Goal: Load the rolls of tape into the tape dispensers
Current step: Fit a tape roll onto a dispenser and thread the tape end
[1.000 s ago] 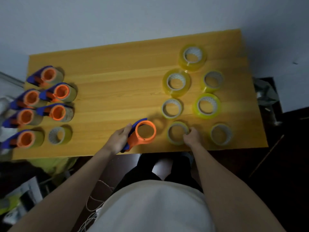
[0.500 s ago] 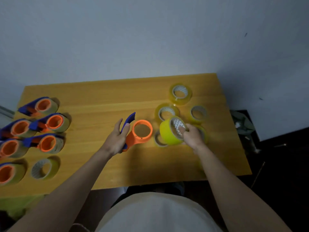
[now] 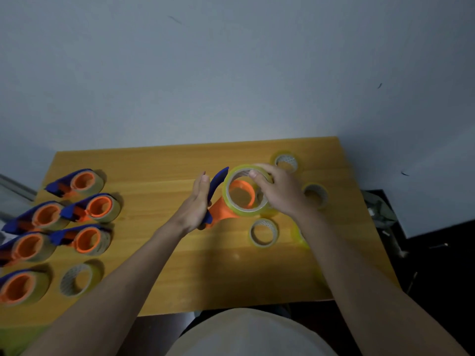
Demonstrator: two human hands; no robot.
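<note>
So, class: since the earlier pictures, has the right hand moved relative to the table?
Yes. The right hand has gone from the table's near edge towards its far side, carrying a tape roll.

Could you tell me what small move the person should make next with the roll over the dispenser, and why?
Probably press the tape roll down over the orange hub. The right hand grips the roll above the hub, which shows through its core, while the left hand holds the dispenser's blue handle; the roll looks not yet seated.
</note>
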